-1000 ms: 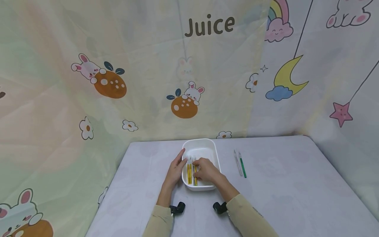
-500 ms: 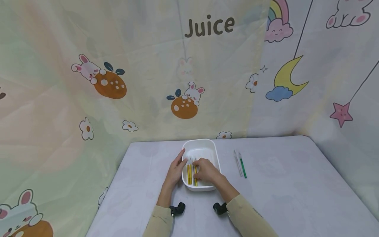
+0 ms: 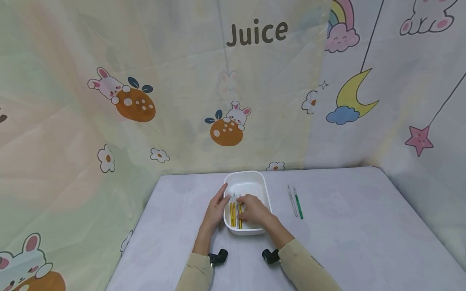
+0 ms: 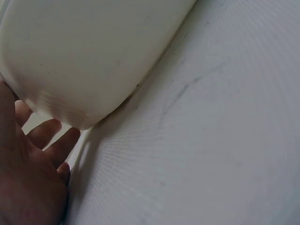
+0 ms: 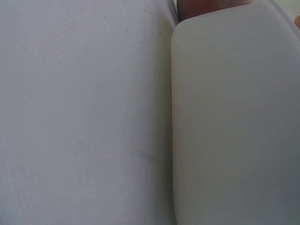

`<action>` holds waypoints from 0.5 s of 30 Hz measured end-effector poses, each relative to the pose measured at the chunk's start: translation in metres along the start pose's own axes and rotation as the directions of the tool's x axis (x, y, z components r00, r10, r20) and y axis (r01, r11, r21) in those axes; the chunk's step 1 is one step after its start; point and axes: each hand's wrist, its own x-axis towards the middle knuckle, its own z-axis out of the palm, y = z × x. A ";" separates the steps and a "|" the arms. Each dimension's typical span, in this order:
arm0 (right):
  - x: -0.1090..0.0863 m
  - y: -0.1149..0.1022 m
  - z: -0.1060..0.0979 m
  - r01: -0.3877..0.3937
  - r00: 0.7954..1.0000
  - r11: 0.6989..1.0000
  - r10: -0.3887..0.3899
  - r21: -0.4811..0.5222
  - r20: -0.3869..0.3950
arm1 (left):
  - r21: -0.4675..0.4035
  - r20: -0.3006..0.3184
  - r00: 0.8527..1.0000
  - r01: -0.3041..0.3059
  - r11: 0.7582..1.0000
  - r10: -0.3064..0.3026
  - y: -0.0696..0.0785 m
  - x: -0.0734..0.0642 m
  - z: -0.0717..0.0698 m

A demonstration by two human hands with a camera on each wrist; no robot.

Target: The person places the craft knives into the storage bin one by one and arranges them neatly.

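Observation:
A white plastic tray (image 3: 246,232) stands on the table, several pens with gold-yellow barrels (image 3: 233,218) and clear caps lying side by side in its left half. At the tray's left side, my left hand (image 3: 214,212) holds the rim, thumb over the edge; in the left wrist view its fingers (image 4: 64,145) reach along the outer wall. My right hand (image 3: 255,210) is inside the tray, thumb and fingers pinching the rightmost gold pen (image 3: 240,224), partly hidden by the hand. The right wrist view shows mostly the tray's outer wall (image 5: 234,117).
Right of the tray, a pale pen (image 3: 293,201) and a green pen (image 3: 298,205) lie side by side on the white-covered table (image 3: 346,226). A printed cloth (image 3: 182,101) hangs behind the table's far edge.

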 end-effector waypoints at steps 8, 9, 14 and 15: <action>0.001 0.000 0.001 -0.014 1.000 1.000 0.014 0.006 -0.001 | 0.005 -0.012 1.000 0.013 1.000 -0.013 0.001 0.000 0.000; 0.000 0.000 0.001 -0.014 1.000 1.000 0.014 0.008 0.000 | 0.004 -0.013 1.000 0.016 1.000 -0.015 0.001 0.000 0.000; 0.001 0.000 0.000 -0.035 0.999 0.999 0.035 0.032 0.001 | -0.006 -0.005 1.000 0.012 1.000 -0.012 0.001 0.000 0.000; 0.001 0.000 0.000 -0.041 0.999 0.998 0.041 0.038 -0.002 | -0.008 -0.003 1.000 0.013 1.000 -0.013 0.001 0.000 -0.001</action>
